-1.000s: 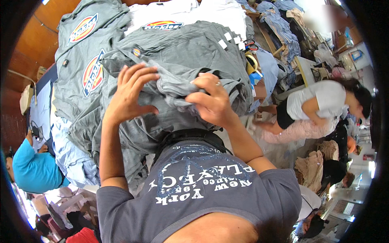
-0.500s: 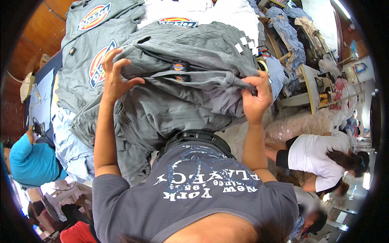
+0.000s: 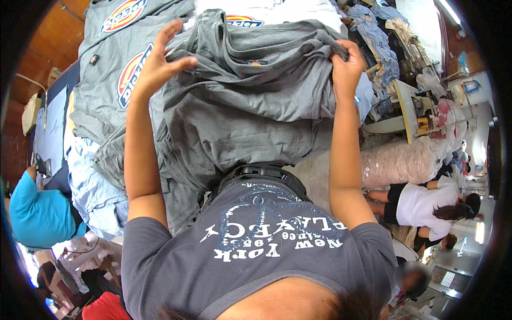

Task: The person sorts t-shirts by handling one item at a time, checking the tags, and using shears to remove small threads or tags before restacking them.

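Observation:
A grey T-shirt (image 3: 250, 98) hangs in loose folds in front of me over more grey cloth. My right hand (image 3: 348, 66) pinches its bunched shoulder area at the right. Beside the opposite side of the shirt, my left hand (image 3: 162, 64) has its thumb and fingers spread apart, with no cloth gripped between them. A small dark neck label (image 3: 257, 63) shows inside the collar. Left of my left hand lie grey shirts (image 3: 101, 85) with a large oval red, yellow and blue emblem (image 3: 134, 77). White garments (image 3: 314, 12) lie at the far side.
Light blue garments (image 3: 96, 186) hang at the left, near a person in a blue top (image 3: 42, 213). To the right are a large pinkish plastic-wrapped bundle (image 3: 397, 162), a sewing station (image 3: 405, 109) and a person in a white top (image 3: 429, 208). Blue cloth (image 3: 376, 40) is heaped at the far right.
Both hands have moved farther away from my body, the right one carrying the shirt's edge upward. One of the two neck labels seen earlier is now out of sight among the folds.

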`<move>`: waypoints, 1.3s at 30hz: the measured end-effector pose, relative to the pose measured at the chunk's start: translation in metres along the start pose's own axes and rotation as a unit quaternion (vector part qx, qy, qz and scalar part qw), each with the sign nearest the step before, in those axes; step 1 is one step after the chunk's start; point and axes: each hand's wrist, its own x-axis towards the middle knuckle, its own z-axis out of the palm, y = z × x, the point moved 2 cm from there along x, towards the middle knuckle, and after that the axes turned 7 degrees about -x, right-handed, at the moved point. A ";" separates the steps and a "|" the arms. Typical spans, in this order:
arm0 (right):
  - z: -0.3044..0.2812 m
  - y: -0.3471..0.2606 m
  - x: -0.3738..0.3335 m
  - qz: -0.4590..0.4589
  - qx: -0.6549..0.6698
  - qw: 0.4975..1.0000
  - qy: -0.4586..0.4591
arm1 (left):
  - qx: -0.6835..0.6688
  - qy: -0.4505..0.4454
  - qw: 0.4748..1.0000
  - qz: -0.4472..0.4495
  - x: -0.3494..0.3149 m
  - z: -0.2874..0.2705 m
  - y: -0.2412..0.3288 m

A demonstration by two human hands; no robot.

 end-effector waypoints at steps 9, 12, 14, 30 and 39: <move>0.024 0.027 0.007 0.035 0.048 0.998 -0.011 | 0.155 -0.050 0.985 -0.064 -0.008 -0.014 -0.027; 0.022 0.025 0.005 0.021 0.018 1.000 0.001 | 0.003 0.109 0.994 0.022 0.021 -0.028 -0.026; 0.022 0.026 0.008 0.003 0.001 1.000 0.016 | -0.025 0.089 0.993 -0.069 0.039 -0.014 -0.039; -0.032 -0.068 -0.025 -0.091 0.125 0.984 0.091 | 0.066 0.011 0.991 0.116 0.022 -0.015 -0.117; -0.127 -0.085 -0.090 -0.104 0.404 0.881 -0.225 | 0.127 0.073 0.973 0.180 -0.105 0.009 0.021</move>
